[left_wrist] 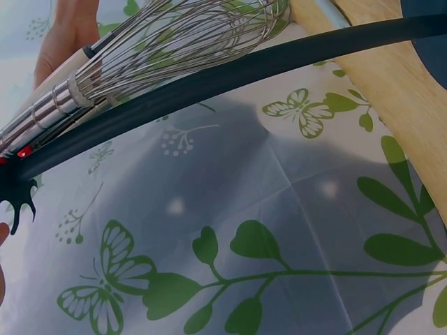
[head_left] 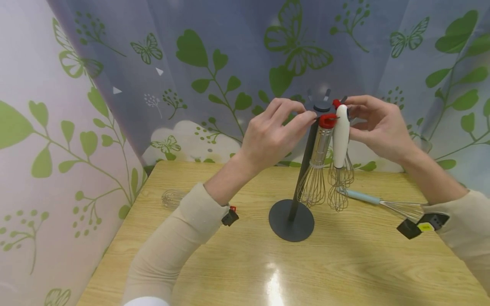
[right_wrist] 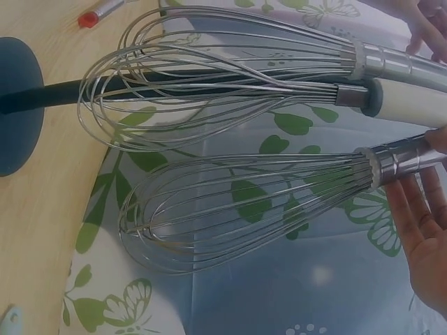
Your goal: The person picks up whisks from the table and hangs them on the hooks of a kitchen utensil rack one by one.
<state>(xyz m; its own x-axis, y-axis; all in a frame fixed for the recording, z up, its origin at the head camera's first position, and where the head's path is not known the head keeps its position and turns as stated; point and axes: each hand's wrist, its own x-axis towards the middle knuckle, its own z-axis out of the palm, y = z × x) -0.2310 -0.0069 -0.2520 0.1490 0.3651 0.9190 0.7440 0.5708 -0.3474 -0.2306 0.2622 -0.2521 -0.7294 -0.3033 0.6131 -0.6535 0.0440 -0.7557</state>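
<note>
My right hand (head_left: 379, 125) grips the steel handle of a balloon whisk (right_wrist: 244, 216), its red end near a hook at the top of a dark stand (head_left: 306, 165). On a near hook hang a steel-handled whisk (head_left: 321, 146) with a red loop and a white-handled whisk (head_left: 340, 138), side by side. My left hand (head_left: 273, 131) is at that hook, thumb and index fingertips pinching its tip. In the left wrist view, only a sliver of the left hand (left_wrist: 2, 272) shows beside the hooks.
A whisk with a light blue handle (head_left: 363, 196) lies on the wooden table (head_left: 325, 272), right of the stand's round base (head_left: 292, 221). Another whisk (head_left: 173, 198) lies at left, partly hidden by my left sleeve. A patterned curtain (head_left: 229, 34) hangs behind.
</note>
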